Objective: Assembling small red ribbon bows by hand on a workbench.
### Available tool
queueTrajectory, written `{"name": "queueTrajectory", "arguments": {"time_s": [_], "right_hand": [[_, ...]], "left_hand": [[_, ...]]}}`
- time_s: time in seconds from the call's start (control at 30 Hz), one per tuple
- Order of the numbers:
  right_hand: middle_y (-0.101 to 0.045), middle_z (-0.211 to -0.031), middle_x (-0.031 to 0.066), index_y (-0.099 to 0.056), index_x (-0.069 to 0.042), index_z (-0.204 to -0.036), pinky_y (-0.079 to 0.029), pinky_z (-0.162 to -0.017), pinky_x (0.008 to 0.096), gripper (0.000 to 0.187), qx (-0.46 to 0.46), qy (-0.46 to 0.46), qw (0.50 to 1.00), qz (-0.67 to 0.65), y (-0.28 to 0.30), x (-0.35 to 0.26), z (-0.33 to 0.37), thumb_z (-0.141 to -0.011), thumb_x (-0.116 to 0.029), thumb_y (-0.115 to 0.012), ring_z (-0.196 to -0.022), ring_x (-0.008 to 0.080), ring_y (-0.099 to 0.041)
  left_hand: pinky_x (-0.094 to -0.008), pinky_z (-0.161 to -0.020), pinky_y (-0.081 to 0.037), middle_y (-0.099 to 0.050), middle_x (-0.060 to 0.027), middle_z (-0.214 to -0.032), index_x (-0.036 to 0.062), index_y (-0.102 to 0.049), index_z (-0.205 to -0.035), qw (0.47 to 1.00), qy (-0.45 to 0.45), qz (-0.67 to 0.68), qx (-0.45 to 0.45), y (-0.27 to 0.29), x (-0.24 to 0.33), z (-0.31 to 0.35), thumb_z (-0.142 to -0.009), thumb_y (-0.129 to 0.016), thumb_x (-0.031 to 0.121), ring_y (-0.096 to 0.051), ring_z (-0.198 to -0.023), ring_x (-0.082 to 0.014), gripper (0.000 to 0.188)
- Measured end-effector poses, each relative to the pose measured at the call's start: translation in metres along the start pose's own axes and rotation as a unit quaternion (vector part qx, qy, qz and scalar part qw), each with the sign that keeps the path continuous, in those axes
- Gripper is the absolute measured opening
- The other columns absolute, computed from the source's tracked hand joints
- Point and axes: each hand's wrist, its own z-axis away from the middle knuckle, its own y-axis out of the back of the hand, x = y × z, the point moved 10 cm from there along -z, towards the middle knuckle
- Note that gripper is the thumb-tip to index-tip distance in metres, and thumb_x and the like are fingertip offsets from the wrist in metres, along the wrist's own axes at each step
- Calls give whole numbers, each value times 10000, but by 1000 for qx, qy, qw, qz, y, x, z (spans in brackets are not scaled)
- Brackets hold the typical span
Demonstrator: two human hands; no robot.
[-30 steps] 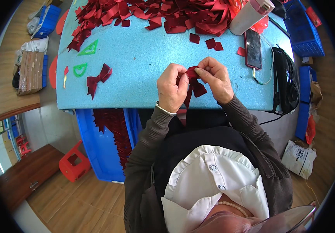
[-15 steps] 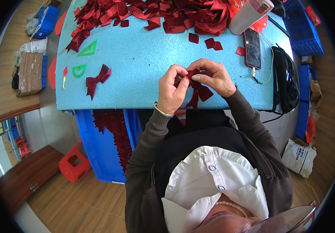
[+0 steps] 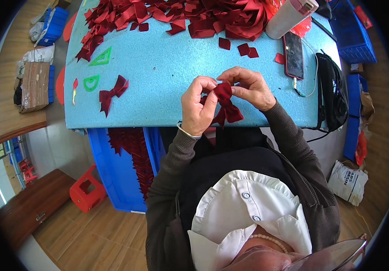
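Observation:
Above the near edge of the blue table [image 3: 158, 108], both my hands work on one dark red ribbon bow [image 3: 227, 106]. My left hand [image 3: 197, 105] pinches the bow's left side between thumb and fingers. From the other side, my right hand [image 3: 248, 88] closes its thumb and index finger at the bow's upper loop. The bow's tails hang down toward the table edge. Another red bow [image 3: 113, 94] lies on the table to the left, apart from my hands.
A heap of red ribbon pieces [image 3: 203, 20] covers the far side. Green drawing templates [image 3: 91, 82] lie at left. At right are a white bottle [image 3: 289, 18], a cabled phone [image 3: 293, 56] and a black bag [image 3: 332, 92]. A blue crate [image 3: 108, 167] stands below, near a red stool [image 3: 87, 189].
The bow has turned in my fingers, so its rounded upper loop now faces up. My right fingers have shifted slightly outward to the loop's right edge.

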Motion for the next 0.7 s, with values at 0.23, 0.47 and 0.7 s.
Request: {"name": "queueTrajectory", "arguments": {"time_s": [0.23, 0.47, 0.7], "right_hand": [[-599, -810, 71, -589, 14, -903, -463, -646, 308, 139, -5, 145, 963, 228, -4, -23, 0, -791, 68, -527, -725, 175, -583], [-592, -781, 94, -585, 11, -870, -473, -646, 292, 135, 34, 109, 976, 183, 4, -9, -6, -769, 78, -525, -706, 188, -597], [-605, -784, 93, -594, 8, -901, -487, -656, 289, 137, 26, 88, 982, 164, 3, -2, -14, -783, 60, -549, -714, 184, -609]], "left_hand": [[-279, -701, -488, -587, -88, -870, 7, -510, -929, 998, 9, -65, 9, -1, -1, 1, -831, -585, -17, -572, -749, -159, 126], [-280, -700, -497, -593, -54, -851, 14, -519, -956, 981, 177, 79, -8, 2, -38, 8, -847, -622, 21, -573, -748, -115, 150], [-253, -750, -504, -632, -43, -854, 0, -530, -1009, 982, 156, 108, -13, -6, -35, 5, -838, -668, 64, -604, -805, -92, 228]]}}
